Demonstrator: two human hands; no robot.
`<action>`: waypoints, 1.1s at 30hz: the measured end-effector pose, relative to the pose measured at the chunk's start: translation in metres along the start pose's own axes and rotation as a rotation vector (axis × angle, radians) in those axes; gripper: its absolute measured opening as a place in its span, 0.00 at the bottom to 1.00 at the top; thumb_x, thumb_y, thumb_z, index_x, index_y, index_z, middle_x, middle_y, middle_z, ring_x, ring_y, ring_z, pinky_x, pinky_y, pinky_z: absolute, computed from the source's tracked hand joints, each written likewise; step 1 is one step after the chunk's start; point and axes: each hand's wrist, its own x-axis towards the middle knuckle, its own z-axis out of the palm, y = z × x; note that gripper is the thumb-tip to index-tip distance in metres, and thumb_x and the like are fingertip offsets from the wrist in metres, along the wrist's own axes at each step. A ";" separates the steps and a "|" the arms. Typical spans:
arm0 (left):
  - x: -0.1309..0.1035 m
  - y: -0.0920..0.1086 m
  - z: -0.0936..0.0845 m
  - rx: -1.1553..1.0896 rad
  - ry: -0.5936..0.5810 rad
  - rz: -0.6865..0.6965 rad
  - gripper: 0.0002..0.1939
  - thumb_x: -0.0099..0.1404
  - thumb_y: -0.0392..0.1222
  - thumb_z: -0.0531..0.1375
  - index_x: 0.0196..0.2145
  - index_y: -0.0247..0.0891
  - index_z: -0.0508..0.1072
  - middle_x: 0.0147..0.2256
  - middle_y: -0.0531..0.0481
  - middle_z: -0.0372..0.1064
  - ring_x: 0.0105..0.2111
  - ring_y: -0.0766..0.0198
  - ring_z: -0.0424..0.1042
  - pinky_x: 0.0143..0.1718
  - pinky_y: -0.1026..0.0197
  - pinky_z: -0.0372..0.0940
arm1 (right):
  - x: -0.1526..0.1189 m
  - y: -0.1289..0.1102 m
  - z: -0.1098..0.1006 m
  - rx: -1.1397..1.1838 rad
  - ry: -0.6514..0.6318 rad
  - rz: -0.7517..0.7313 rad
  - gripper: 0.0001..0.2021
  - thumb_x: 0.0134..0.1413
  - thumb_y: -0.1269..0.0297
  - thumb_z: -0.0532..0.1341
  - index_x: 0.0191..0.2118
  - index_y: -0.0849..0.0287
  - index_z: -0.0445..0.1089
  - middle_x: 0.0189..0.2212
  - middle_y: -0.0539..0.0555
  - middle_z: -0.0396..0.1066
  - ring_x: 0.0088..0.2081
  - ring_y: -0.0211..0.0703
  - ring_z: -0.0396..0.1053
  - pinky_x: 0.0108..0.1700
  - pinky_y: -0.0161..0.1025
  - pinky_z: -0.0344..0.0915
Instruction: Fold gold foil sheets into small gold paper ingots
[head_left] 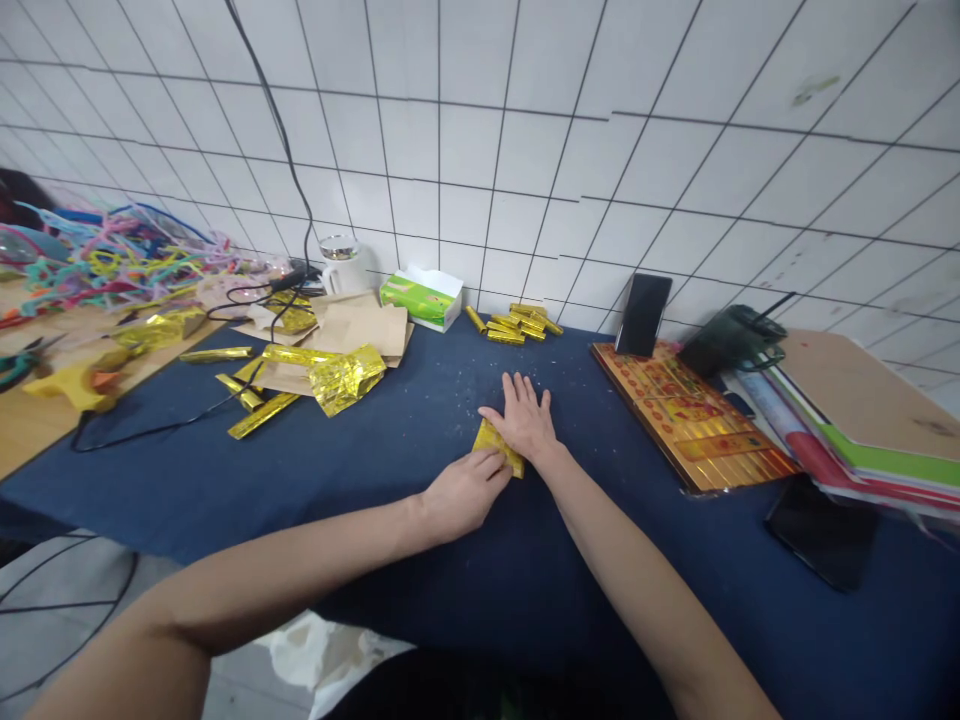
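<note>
Where both hands meet, head view: gold foil piece, on the blue cloth straight ahead of you, between your hands and partly beneath them.
Right hand: palm down over the right side of the piece; fingers spread, released, grasping nothing.
Left hand: fingers bent, tips on the near left part of the piece; whether they pinch or merely press, cannot tell.
Step in hand, judged: pressing or creasing the foil against the cloth.
Handling advice: pin with your right palm, work the left fingertips along evenly and lightly; thin foil would probably wrinkle or tear if tugged.
Pale specks: scattered around and beyond the piece; best brushed aside, since grit could dent the foil.
Small gold rolls: grouped near the tiled wall, apart from both hands.
Crinkled foil sheet: to your left, against brown paper.
Patterned orange box: to your right, phone upright at its far corner; avoid jolting it.
</note>
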 end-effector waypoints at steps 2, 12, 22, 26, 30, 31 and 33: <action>-0.005 0.005 0.001 0.021 0.003 -0.003 0.17 0.62 0.38 0.48 0.48 0.29 0.62 0.47 0.40 0.61 0.52 0.56 0.57 0.54 0.56 0.53 | -0.001 0.000 0.002 0.006 0.021 -0.004 0.39 0.51 0.41 0.43 0.61 0.64 0.38 0.61 0.65 0.40 0.61 0.55 0.35 0.56 0.59 0.33; -0.007 0.008 0.001 -0.042 -0.023 -0.072 0.24 0.60 0.49 0.52 0.49 0.29 0.62 0.50 0.38 0.61 0.53 0.55 0.56 0.54 0.56 0.53 | 0.000 0.014 -0.033 0.499 0.074 0.065 0.29 0.58 0.51 0.42 0.60 0.63 0.44 0.59 0.60 0.51 0.58 0.43 0.50 0.56 0.46 0.49; -0.006 0.012 -0.007 -0.117 -0.041 -0.115 0.27 0.56 0.50 0.57 0.48 0.29 0.62 0.48 0.38 0.61 0.51 0.52 0.59 0.53 0.54 0.54 | -0.064 0.000 -0.042 0.308 -0.276 -0.438 0.25 0.60 0.53 0.40 0.58 0.58 0.51 0.60 0.53 0.48 0.61 0.42 0.42 0.60 0.50 0.38; -0.007 0.012 -0.006 -0.112 -0.025 -0.114 0.27 0.55 0.50 0.57 0.48 0.29 0.62 0.49 0.37 0.60 0.53 0.51 0.56 0.54 0.52 0.53 | -0.062 0.004 -0.031 0.306 -0.266 -0.443 0.26 0.59 0.50 0.38 0.59 0.57 0.48 0.61 0.52 0.43 0.62 0.41 0.38 0.60 0.49 0.33; -0.009 0.012 -0.002 -0.118 -0.011 -0.103 0.28 0.56 0.49 0.56 0.50 0.29 0.60 0.50 0.37 0.59 0.54 0.52 0.55 0.55 0.53 0.52 | -0.058 0.009 -0.037 0.501 -0.268 -0.393 0.27 0.59 0.48 0.39 0.59 0.57 0.50 0.60 0.53 0.47 0.61 0.42 0.41 0.60 0.50 0.34; -0.009 0.011 -0.002 -0.117 -0.010 -0.098 0.28 0.57 0.49 0.55 0.51 0.28 0.59 0.50 0.37 0.59 0.54 0.52 0.54 0.55 0.53 0.51 | -0.057 0.010 -0.040 0.584 -0.257 -0.372 0.27 0.59 0.49 0.37 0.59 0.57 0.49 0.60 0.53 0.48 0.61 0.41 0.42 0.60 0.49 0.37; -0.010 0.011 -0.001 -0.117 -0.009 -0.091 0.29 0.58 0.50 0.55 0.51 0.27 0.58 0.51 0.37 0.58 0.54 0.52 0.53 0.56 0.53 0.50 | -0.056 0.012 -0.044 0.700 -0.205 -0.350 0.27 0.60 0.50 0.37 0.59 0.57 0.49 0.60 0.54 0.48 0.60 0.40 0.43 0.60 0.48 0.39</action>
